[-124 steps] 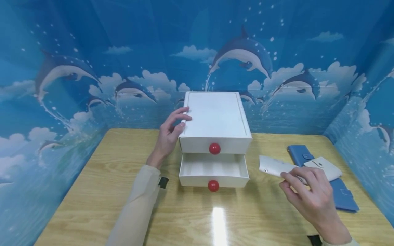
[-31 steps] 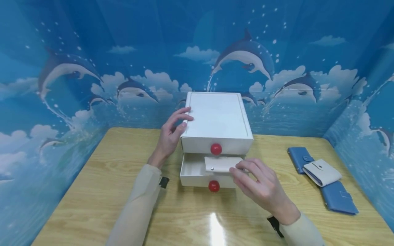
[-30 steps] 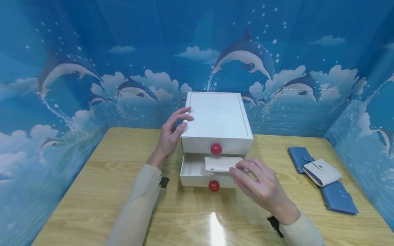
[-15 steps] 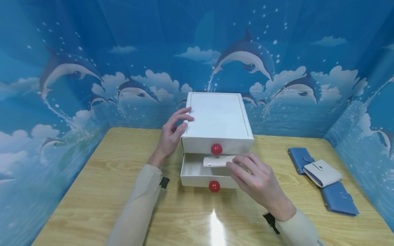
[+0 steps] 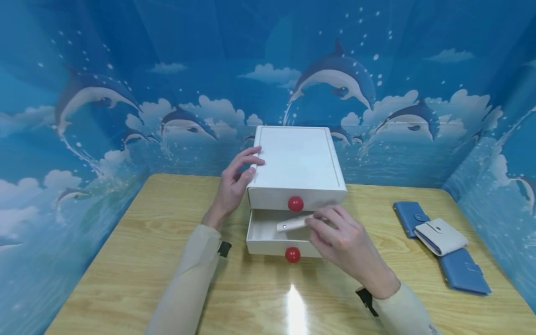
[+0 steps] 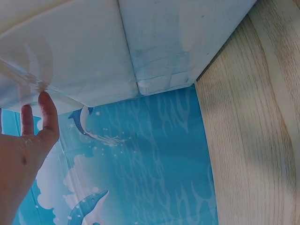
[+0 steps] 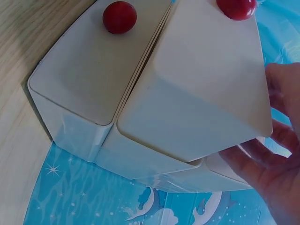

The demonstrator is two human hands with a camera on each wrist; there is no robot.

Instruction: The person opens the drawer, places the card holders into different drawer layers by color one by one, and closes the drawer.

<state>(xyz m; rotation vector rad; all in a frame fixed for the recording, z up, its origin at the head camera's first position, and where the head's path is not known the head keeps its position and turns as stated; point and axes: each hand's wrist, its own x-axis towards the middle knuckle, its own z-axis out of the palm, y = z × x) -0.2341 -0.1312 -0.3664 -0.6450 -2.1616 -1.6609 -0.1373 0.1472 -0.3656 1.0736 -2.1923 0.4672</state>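
Observation:
A white drawer cabinet (image 5: 298, 158) stands on the wooden table. One drawer (image 5: 268, 247) with a red knob is pulled out below the top drawer front. My right hand (image 5: 341, 244) pinches a white wallet (image 5: 289, 225) with a metal snap and holds it tilted inside the pulled-out drawer. In the right wrist view my right hand (image 7: 276, 173) reaches in over the drawer's side wall (image 7: 173, 117), which hides the wallet. My left hand (image 5: 232, 184) rests its fingers on the cabinet's upper left edge. The left wrist view shows my left hand (image 6: 28, 154) with fingertips at the cabinet's side.
A blue wallet (image 5: 406, 216), a cream wallet (image 5: 441, 235) and another blue wallet (image 5: 465, 272) lie overlapping at the table's right. A shut drawer (image 7: 79, 70) with a red knob sits below the pulled-out one. A blue dolphin-print cloth (image 5: 209, 56) surrounds the table.
My right hand has carried the white wallet from the table's right to the pulled-out drawer. Over the last second it has moved slightly further in and the wallet has tilted. My left hand stays put.

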